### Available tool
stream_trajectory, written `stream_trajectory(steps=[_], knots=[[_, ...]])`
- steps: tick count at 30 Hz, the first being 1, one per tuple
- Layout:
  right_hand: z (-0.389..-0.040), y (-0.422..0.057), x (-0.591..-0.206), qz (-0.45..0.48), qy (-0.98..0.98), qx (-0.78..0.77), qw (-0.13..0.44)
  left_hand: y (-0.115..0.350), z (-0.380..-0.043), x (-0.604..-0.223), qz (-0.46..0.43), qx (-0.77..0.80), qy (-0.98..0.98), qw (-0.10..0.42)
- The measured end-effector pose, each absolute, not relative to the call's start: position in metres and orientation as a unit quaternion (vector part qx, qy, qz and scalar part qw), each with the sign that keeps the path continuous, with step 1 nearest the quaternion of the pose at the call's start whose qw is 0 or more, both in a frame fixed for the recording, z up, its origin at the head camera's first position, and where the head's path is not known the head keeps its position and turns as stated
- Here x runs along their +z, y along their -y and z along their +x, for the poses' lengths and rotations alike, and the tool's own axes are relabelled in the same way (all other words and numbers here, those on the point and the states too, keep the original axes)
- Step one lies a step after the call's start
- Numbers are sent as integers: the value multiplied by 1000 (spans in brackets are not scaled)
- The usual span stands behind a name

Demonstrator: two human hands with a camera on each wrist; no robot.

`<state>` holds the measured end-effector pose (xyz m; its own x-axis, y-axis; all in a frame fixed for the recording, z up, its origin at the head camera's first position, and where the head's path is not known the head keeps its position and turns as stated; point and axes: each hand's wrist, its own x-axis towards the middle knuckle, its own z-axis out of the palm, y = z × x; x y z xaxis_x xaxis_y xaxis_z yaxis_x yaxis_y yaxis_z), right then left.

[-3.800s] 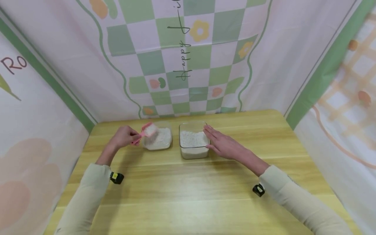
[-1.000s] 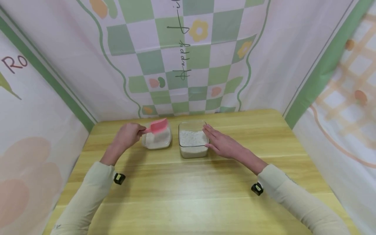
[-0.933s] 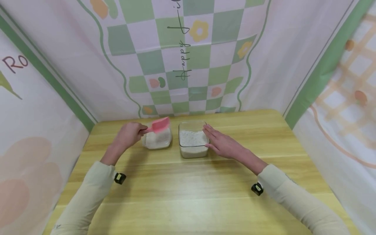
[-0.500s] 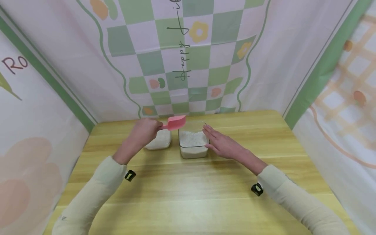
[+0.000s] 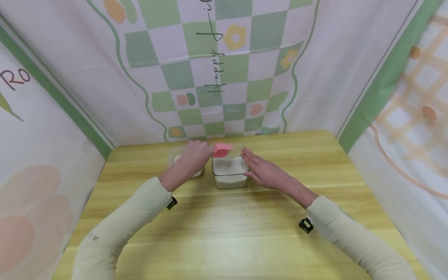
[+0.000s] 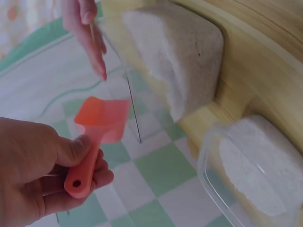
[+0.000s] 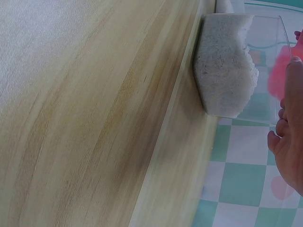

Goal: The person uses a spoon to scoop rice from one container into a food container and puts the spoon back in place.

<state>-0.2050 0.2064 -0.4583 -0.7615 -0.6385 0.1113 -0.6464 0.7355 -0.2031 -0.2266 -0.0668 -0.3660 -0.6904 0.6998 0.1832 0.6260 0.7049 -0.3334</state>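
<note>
My left hand (image 5: pixel 191 159) grips a pink scoop (image 5: pixel 221 150) by its handle, thumb on top. The scoop's head is over the square glass container (image 5: pixel 231 181), and no powder shows in it in the left wrist view. White powder (image 5: pixel 229 166) fills the container's lower part, its surface uneven. Against the container's right wall and rim rests my right hand (image 5: pixel 267 173), fingers straight. A lower clear container (image 6: pixel 203 163) with white powder stands left of the glass one, partly hidden behind my left hand in the head view.
Both containers stand near the back edge of the wooden table (image 5: pixel 224 233). Behind them hangs a curtain (image 5: pixel 224 66) with a green check print, and printed cloth also closes off both sides.
My left hand has carried the scoop rightward from the lower container to above the glass one. Earlier, white powder showed in the scoop. The right hand has stayed at the container's side.
</note>
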Motion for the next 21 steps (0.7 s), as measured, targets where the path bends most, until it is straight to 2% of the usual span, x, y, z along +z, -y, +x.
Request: stream_trajectory(steps=[8, 15, 17, 21], knots=[[-204, -206, -457, 340, 934, 109, 10, 28, -235, -386, -366, 155, 904, 159], [-205, -205, -459, 344, 932, 113, 17, 7, -246, -404, -382, 109, 909, 128], [-205, -204, -459, 345, 932, 113, 18, 5, -253, -411, -393, 127, 900, 141], [-205, -204, -460, 341, 933, 113, 19, 1, -260, -411, -410, 198, 881, 128]])
